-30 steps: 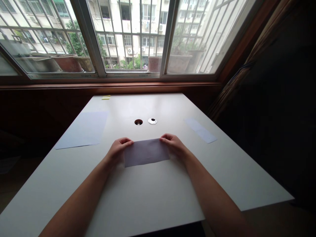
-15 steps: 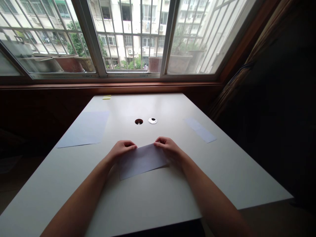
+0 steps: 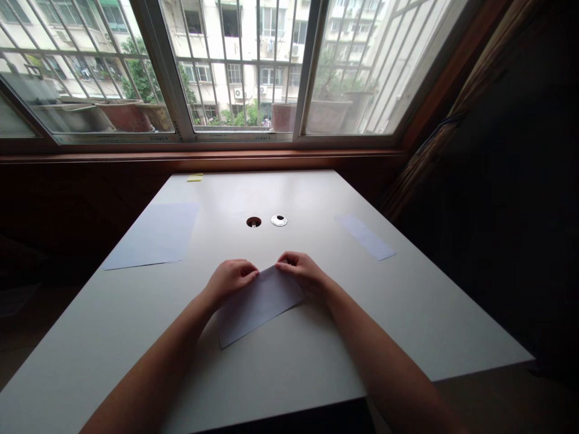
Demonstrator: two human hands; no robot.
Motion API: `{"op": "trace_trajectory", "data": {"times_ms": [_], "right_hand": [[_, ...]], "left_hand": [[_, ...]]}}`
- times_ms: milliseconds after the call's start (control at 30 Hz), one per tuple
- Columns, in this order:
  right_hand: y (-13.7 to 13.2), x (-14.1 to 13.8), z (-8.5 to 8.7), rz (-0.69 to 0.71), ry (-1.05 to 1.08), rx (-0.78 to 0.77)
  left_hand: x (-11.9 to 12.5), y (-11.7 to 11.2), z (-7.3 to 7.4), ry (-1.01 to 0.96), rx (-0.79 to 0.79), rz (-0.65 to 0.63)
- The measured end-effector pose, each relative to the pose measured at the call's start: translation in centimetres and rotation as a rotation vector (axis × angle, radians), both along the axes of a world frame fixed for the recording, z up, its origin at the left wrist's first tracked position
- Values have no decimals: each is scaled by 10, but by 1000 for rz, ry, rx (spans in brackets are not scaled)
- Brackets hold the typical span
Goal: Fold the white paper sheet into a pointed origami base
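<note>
A white sheet of paper (image 3: 261, 306) is tilted above the near middle of the white table (image 3: 280, 374). Its far edge is pinched by my left hand (image 3: 231, 279), thumb and fingers closed. Close beside it, my right hand (image 3: 304, 271) pinches the same edge a little further right. The lower left corner of the sheet points toward me. Parts of both short sides are hidden behind my hands, and whether the sheet is folded I cannot tell.
A large sheet of paper (image 3: 154, 235) lies on the left, a creased paper strip (image 3: 367, 237) on the right. Yellow sticky notes (image 3: 195, 178) sit at the far left corner. Beyond my hands are a round hole (image 3: 254, 222) and a round cover (image 3: 279, 220). A barred window stands behind.
My left hand has slid right along the paper's edge, and my right hand slightly left, so they are closer together. The paper has tilted more, its lower left corner nearer me.
</note>
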State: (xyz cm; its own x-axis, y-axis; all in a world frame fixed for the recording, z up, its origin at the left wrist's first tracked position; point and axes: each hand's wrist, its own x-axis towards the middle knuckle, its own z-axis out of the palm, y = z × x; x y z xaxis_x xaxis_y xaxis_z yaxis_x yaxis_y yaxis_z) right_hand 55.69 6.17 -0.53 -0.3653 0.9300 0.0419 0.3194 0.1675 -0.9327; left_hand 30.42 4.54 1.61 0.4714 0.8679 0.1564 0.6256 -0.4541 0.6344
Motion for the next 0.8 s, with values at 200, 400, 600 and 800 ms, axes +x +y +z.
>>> {"op": "trace_trajectory", "data": {"times_ms": [200, 400, 600, 800], "right_hand": [[-1, 0, 4, 2, 1, 8], [5, 11, 2, -46, 62, -66], [11, 27, -2, -155, 164, -86], [16, 47, -2, -229, 215, -106]], "left_hand": [[1, 2, -3, -76, -116, 39], [-6, 6, -5, -101, -213, 55], [-16, 11, -5, -117, -289, 83], [-23, 12, -2, -141, -284, 123]]}}
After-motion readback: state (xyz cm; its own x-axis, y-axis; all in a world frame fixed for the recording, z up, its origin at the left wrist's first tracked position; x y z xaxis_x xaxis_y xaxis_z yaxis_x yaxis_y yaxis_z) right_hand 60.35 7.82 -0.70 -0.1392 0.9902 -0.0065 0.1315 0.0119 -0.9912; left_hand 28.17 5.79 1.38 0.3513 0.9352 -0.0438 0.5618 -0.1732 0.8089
